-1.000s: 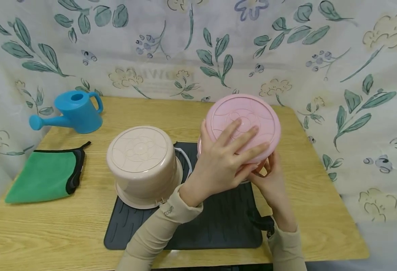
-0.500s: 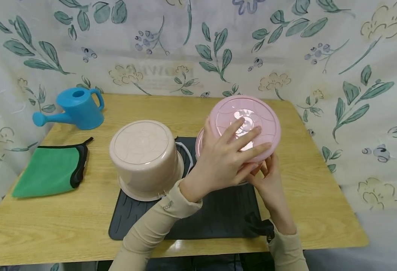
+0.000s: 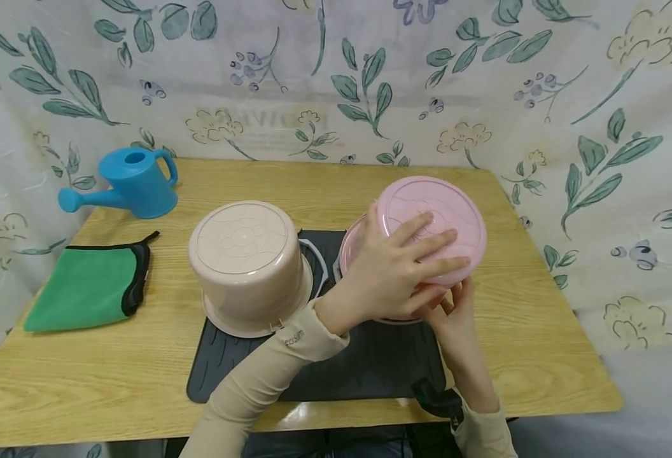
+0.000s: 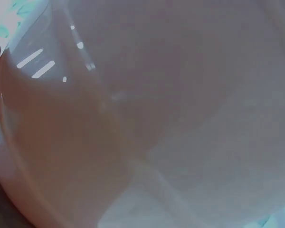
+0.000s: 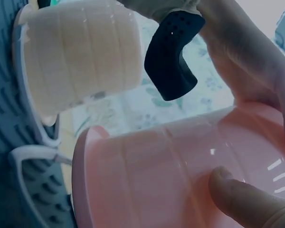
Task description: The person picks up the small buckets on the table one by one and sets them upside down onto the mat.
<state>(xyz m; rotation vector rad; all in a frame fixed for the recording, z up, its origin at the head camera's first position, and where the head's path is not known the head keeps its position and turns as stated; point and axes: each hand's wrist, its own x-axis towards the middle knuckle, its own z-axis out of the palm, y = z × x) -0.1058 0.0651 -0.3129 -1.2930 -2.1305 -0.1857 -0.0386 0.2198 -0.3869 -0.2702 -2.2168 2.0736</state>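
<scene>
An upside-down pink plastic bucket [image 3: 459, 219] with a flower relief on its base leans to the right over a dark ribbed mat [image 3: 359, 375]. My left hand [image 3: 390, 267] lies across that base, fingers spread and mostly straight, thumb along the side. Below it, my right hand [image 3: 456, 324] holds the lower side with bent fingers. The right wrist view shows my thumb [image 5: 232, 187] pressing the pink wall. Whether the rim touches the mat is unclear. Close by on the left, a beige bucket [image 3: 244, 238] stands inverted on the mat.
A blue watering can [image 3: 141, 187] stands at the table's back left. In front of it lies a green pouch [image 3: 81, 289] with black trim. White bucket handles [image 5: 35, 154] rest near the mat. A floral curtain [image 3: 364, 83] hangs behind the wooden table [image 3: 542, 356].
The pink bucket has shifted right and slightly toward me, with both hands moving along on it. The beige bucket, watering can and pouch stay in place.
</scene>
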